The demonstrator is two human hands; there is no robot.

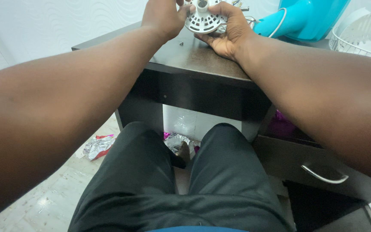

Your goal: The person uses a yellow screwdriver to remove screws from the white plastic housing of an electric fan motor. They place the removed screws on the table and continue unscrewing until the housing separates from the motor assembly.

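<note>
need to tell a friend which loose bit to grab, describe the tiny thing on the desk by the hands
On the dark desk, look just below the white slotted round part held in both hands. There, under the left hand, lies a small dark screw: the only loose speck on that bare patch.

One white slotted disc (202, 19), one screw (181, 42), two foil wrappers (98, 146).

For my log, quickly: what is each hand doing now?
Left hand: grips the white slotted round part.
Right hand: cradles the same part from below.
</note>
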